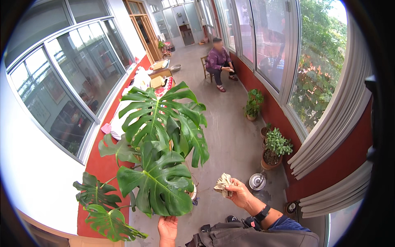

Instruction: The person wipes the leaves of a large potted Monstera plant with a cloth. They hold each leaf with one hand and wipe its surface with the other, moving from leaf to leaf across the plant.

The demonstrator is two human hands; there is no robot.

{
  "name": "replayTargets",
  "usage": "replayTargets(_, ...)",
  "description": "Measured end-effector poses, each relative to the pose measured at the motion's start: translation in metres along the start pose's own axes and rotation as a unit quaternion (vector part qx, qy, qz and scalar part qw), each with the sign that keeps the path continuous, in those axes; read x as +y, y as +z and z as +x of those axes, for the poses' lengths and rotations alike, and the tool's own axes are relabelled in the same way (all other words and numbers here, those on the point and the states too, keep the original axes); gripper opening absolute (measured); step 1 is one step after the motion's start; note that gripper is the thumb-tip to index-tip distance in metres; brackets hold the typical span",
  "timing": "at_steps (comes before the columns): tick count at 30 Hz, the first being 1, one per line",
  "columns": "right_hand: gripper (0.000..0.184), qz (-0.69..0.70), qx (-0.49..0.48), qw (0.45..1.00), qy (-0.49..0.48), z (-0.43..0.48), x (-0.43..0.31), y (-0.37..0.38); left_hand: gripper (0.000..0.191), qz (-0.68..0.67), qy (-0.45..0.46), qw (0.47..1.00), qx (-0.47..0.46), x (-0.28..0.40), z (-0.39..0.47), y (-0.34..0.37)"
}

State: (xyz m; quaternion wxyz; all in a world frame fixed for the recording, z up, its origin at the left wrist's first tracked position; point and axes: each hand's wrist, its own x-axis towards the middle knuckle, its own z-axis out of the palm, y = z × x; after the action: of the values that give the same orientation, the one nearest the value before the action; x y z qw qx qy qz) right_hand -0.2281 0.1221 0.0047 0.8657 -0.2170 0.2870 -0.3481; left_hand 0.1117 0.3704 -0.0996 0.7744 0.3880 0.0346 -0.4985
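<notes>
A large monstera plant with glossy split leaves rises before me. My left hand [168, 229] is at the lower edge of its nearest big leaf [157, 182], holding it from beneath; the fingertips are hidden under the leaf. My right hand [241, 193] is raised to the right of the plant, apart from the leaves. Its fingers and thumb pinch a crumpled beige cloth [224, 185]. Most of the plant's pot is hidden by foliage, with a pale piece of rim [193, 192] showing.
A metal basin [257, 181] stands on the floor at right, near a potted jade plant [277, 142] and another potted plant [254, 103]. Farther off, a person [218, 61] sits on a wooden chair. Boxes [160, 75] lie along the left wall. Curtains [336, 123] hang at right.
</notes>
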Motion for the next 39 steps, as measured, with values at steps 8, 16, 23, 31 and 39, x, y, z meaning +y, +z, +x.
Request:
replayTargets(8,0.039,-0.01,0.012,0.999,0.031,0.001,0.009,0.012,0.035,-0.083,0.015,0.994,-0.063,0.014,-0.034,0.047)
replayTargets(16,0.033,0.011,0.01,0.998,0.057,0.006,0.022,-0.003,0.035,-0.155,-0.072,0.982,-0.082,-0.019,-0.036,0.049)
replayTargets(23,0.035,-0.012,0.014,0.998,0.067,-0.004,0.027,-0.006,0.042,-0.162,-0.077,0.98,-0.088,-0.024,-0.035,0.09)
replayTargets(31,0.042,-0.054,0.003,0.998,0.032,-0.019,0.013,-0.002,0.05,-0.307,-0.038,0.936,-0.168,-0.015,-0.032,0.117)
replayTargets(39,0.036,-0.092,-0.007,0.996,0.012,-0.019,0.01,0.025,0.056,-0.25,0.041,0.953,-0.165,0.008,-0.007,0.108)
